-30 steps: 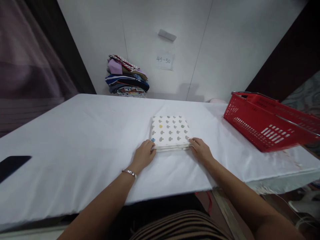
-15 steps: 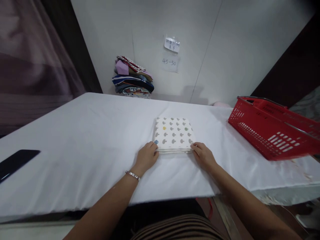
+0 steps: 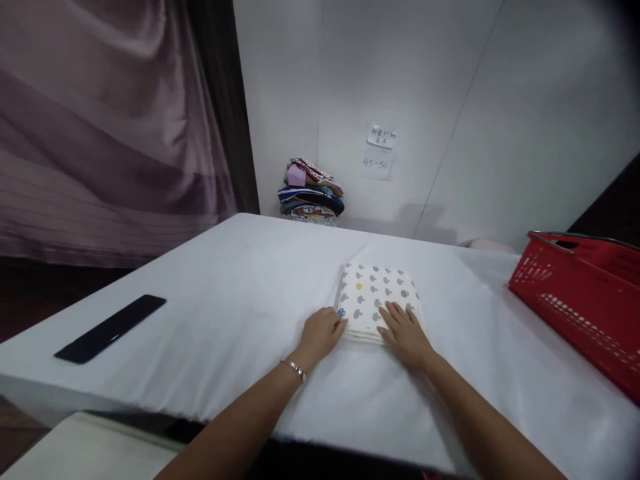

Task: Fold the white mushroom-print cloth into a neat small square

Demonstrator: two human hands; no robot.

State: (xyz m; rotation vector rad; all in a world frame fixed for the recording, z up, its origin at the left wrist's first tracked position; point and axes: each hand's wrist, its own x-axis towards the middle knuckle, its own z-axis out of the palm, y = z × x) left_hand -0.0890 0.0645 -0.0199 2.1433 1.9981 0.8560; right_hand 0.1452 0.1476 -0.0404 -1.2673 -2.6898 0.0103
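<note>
A folded white cloth printed with grey mushroom shapes and a few coloured ones lies on the white-covered table. At its near left corner, my left hand has its fingers and thumb closed on the edge; a silvery bracelet circles that wrist. My right hand rests flat on the cloth's near right part, fingers stretched out and covering some of the print. The layered near edge of the cloth shows between the two hands.
A dark flat phone-like slab lies at the left. To the right stands a red plastic basket. Several folded fabrics are stacked beyond the table's far edge, by a wall with paper signs. A mauve curtain hangs at left.
My right hand has gone from pinching the near right corner to lying flat on top of the cloth. My left hand stays at its corner. The camera view has tilted up and turned left.
</note>
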